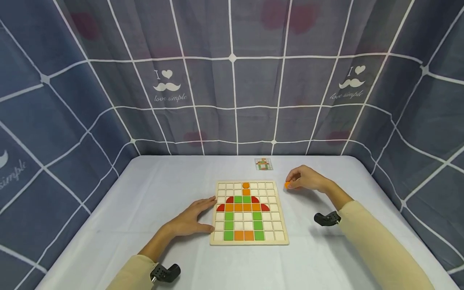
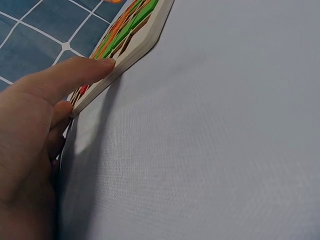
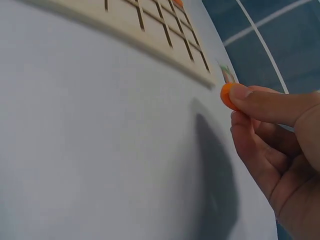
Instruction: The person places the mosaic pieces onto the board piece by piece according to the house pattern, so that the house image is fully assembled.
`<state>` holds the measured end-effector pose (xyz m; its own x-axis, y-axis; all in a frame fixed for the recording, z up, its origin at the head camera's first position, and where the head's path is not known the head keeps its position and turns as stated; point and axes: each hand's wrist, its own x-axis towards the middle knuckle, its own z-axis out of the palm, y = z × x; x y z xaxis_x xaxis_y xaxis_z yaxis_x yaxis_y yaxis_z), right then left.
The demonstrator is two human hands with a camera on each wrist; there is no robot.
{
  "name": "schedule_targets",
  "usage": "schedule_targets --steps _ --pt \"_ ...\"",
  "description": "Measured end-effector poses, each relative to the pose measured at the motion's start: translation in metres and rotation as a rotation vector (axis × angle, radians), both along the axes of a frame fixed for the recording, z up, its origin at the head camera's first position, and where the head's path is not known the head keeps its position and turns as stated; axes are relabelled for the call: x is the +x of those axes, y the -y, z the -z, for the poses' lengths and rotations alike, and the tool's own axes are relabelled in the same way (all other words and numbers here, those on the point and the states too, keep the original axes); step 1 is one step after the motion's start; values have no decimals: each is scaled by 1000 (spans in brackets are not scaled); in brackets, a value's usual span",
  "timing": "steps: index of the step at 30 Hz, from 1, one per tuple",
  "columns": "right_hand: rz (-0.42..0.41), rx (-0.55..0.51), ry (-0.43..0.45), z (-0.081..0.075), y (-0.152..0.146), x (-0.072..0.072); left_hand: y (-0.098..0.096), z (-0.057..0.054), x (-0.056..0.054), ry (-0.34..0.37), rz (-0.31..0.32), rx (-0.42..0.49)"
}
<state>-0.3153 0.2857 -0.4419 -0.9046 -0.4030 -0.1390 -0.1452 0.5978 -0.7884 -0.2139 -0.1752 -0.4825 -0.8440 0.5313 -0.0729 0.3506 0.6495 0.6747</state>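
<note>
A square wooden grid board (image 1: 250,243) lies on the table with green, orange and red tiles set in its cells, forming a figure. At the top of the figure are an orange disc (image 1: 245,185) and an orange square (image 1: 246,192). My left hand (image 1: 190,217) touches the board's left edge, thumb and fingers spread and fairly straight; in the left wrist view the thumb tip meets the rim (image 2: 145,42). Beyond the board's upper right corner, my right hand (image 1: 306,178) pinches a small orange rounded piece (image 3: 228,96) between thumb and fingertips, just above the table.
A small picture card (image 1: 263,164) with a similar coloured figure lies behind the board. White cloth (image 1: 145,193) covers the table. Dark grid-patterned curtains (image 1: 253,88) stand at the back and both sides. Each wrist carries a black camera mount (image 1: 327,218).
</note>
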Motion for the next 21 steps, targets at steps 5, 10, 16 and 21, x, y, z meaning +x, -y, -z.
schedule_targets --steps 5,10,16,21 --pt "-36 -21 -32 0 29 -3 -1 0 -1 -4 1 8" --pt "-50 -53 -50 2 61 -6 0 1 -1 -8 -8 2" --pt "-58 -22 -163 12 89 -14 -1 2 -3 -18 -7 3" --pt "-51 -33 -186 19 104 -18 -1 3 -2 -20 0 18"
